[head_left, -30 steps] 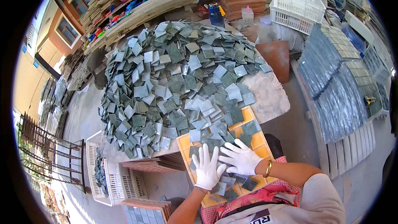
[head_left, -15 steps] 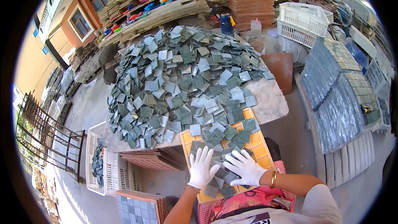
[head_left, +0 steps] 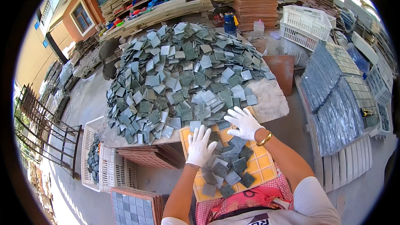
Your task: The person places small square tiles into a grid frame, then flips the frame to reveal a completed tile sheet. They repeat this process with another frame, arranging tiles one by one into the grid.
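Note:
A yellow gridded tray (head_left: 259, 163) rests at a tilt against my lap and the near edge of the table. Loose grey-green square stone tiles (head_left: 225, 164) lie jumbled on its middle and left part, overlapping one another, while several cells on the right are bare. White-gloved, my left hand (head_left: 201, 147) is spread open over the tray's left side. My right hand (head_left: 246, 125), also gloved, is over the far right end of the tray with fingers spread toward the tile heap (head_left: 179, 79). Neither hand grips a tile.
A white crate (head_left: 104, 162) with tiles stands at the left, near a stack of boards topped by a tile sheet (head_left: 132, 208). A black metal rack (head_left: 46, 133) is farther left. Wrapped tile stacks (head_left: 333, 104) sit on a pallet at the right.
Both hands have moved away from me, the right one farther, to the tray's far end. Tiles at the tray's far right have shifted nearer, uncovering more yellow cells.

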A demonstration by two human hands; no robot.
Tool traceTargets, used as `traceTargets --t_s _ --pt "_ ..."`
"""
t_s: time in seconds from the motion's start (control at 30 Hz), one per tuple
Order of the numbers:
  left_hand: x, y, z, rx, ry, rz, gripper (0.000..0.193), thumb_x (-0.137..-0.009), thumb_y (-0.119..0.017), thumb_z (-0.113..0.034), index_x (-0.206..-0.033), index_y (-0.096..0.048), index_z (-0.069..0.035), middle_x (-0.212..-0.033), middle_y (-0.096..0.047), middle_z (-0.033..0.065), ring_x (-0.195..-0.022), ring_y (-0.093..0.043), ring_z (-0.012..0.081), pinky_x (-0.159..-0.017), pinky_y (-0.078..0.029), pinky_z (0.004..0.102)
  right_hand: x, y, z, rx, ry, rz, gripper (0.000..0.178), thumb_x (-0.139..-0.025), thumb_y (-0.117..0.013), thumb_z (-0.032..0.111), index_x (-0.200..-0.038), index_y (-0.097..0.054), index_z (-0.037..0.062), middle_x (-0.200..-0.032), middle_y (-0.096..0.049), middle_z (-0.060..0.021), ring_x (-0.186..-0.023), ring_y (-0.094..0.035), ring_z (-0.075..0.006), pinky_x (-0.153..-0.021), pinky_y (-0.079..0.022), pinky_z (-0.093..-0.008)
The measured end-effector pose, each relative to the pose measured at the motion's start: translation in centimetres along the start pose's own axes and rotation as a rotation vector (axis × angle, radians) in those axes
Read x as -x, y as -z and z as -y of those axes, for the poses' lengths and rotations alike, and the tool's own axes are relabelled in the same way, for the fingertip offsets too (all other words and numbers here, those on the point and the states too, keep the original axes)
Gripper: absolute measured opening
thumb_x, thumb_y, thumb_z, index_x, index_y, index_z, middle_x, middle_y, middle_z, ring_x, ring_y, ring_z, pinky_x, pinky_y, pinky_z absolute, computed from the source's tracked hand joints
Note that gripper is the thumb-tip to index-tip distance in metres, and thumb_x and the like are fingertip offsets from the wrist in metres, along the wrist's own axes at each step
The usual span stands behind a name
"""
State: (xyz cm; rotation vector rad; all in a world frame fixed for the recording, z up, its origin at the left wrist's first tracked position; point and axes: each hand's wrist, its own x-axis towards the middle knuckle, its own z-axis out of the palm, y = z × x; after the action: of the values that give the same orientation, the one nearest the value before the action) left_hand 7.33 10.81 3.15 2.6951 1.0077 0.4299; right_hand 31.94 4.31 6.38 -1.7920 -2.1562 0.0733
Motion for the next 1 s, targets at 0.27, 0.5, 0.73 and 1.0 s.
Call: traceTargets --t_s 0.27,0.5,0.73,1.0 --pt "10.2 0.8 -6.9 0.107 -0.017 0.029 0.074 -0.065 -0.081 -0.039 -0.129 -0.053 -0.013 -0.138 -0.037 0.0258 -0.126 -0.038 0.0468 -0.105 -0.029 0.0596 12.5 -2.2 8.1 -0.143 0.149 0.122 0.065 -0.079 -0.066 0.053 -0.133 -0.052 0.019 -0.139 -0.043 -0.0134 -0.133 -0.035 -0.0342 -0.11 -0.026 -0.0541" --pt "8.3 0.4 -5.7 0.099 -0.032 -0.106 0.059 -0.062 -0.081 -0.021 -0.114 -0.055 -0.006 -0.129 -0.045 0.0201 -0.118 -0.044 0.0436 -0.101 -0.038 0.0504 9.6 -0.3 4.1 0.053 0.105 0.068 0.057 -0.079 -0.066 0.052 -0.127 -0.057 0.0228 -0.134 -0.048 -0.0071 -0.132 -0.033 -0.0348 -0.108 -0.026 -0.0599" --pt "3.0 -0.8 -2.9 0.047 0.161 -0.405 0.051 -0.08 -0.069 -0.025 -0.118 -0.05 0.003 -0.131 -0.046 0.024 -0.121 -0.042 0.0426 -0.102 -0.037 0.0476 5.9 -1.9 3.8 -0.049 -0.061 -0.048 0.061 -0.077 -0.07 0.043 -0.126 -0.053 0.0118 -0.128 -0.049 -0.0129 -0.127 -0.039 -0.0328 -0.107 -0.028 -0.0536" --pt "6.8 2.0 -4.3 0.094 -0.153 0.035 0.072 -0.071 -0.076 -0.026 -0.133 -0.049 -0.004 -0.142 -0.043 0.0181 -0.132 -0.036 0.0426 -0.109 -0.03 0.0513 13.6 -0.3 2.4 -0.136 0.126 0.041 0.058 -0.079 -0.071 0.034 -0.129 -0.052 0.014 -0.137 -0.044 -0.0147 -0.13 -0.039 -0.0337 -0.11 -0.028 -0.0484"
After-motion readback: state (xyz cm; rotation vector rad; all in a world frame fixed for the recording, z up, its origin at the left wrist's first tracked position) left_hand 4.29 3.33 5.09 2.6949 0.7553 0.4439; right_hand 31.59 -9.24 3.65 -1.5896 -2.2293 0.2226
